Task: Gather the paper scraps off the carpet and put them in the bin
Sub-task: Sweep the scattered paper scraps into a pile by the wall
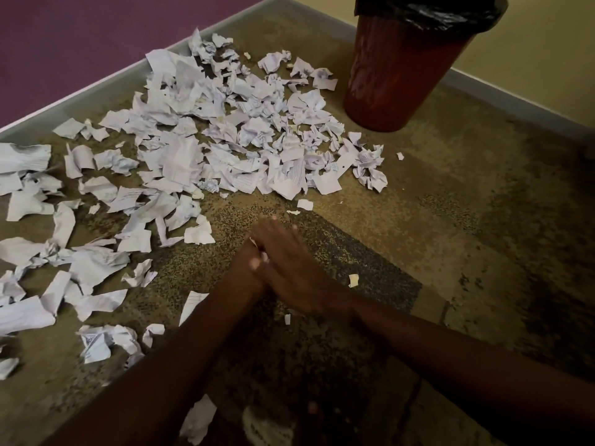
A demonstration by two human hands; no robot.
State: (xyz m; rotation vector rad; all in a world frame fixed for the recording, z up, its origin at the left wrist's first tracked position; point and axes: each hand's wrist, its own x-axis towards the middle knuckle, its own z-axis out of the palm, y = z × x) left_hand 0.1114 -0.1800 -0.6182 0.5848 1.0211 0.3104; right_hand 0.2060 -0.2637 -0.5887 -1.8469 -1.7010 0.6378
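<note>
Both hands [277, 268] press scraps [262, 252] together; black-lined bin [396, 75] stands beyond.

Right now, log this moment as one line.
hands: pressed together, small scrap between | paper scraps: mostly on carpet | bin: upright

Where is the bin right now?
In the head view the red bin, lined with a black bag, stands on the carpet at the upper right, near the wall corner, just right of the paper scraps.
</note>
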